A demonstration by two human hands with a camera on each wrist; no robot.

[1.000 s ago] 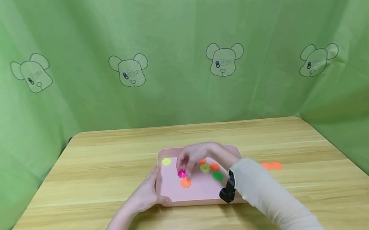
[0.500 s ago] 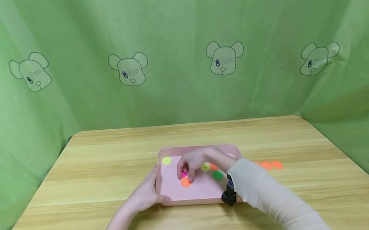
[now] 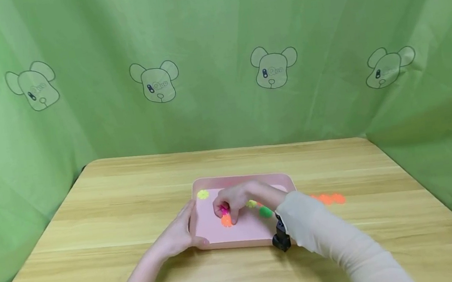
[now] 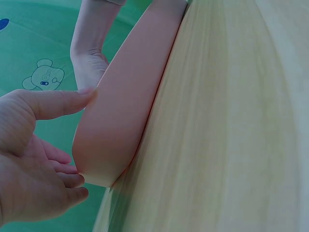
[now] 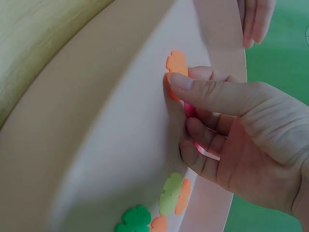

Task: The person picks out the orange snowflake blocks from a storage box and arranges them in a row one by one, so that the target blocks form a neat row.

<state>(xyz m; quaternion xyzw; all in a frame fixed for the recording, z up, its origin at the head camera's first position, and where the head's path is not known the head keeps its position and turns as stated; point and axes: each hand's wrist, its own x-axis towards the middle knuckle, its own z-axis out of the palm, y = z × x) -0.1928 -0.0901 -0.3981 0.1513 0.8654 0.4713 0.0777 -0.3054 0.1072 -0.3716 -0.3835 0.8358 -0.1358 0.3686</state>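
The pink tray (image 3: 238, 245) stands on the table. My left hand (image 3: 180, 234) holds its left end, thumb on the near rim and fingers along the left wall. Inside the tray, my right hand (image 5: 246, 116) grips a magenta flower-shaped piece (image 5: 189, 109), mostly hidden by curled fingers. The right thumb tip lies over an orange flower-shaped piece (image 5: 176, 63); whether the fingers pinch this too is unclear. A yellow flower piece (image 3: 203, 194) lies in the far left corner. Beyond the right hand lie a green piece (image 5: 134, 221), a yellow-green piece (image 5: 170, 194) and orange ones.
Several orange pieces (image 3: 333, 199) lie on the wooden table (image 3: 138, 183) right of the tray, partly behind the right sleeve (image 3: 324, 227). A green curtain (image 3: 223, 118) with bear-head drawings hangs around the back and sides.
My right hand has lowered onto the orange piece in the tray, bringing the magenta piece with it, now more covered by the fingers. The left hand keeps its hold on the tray.
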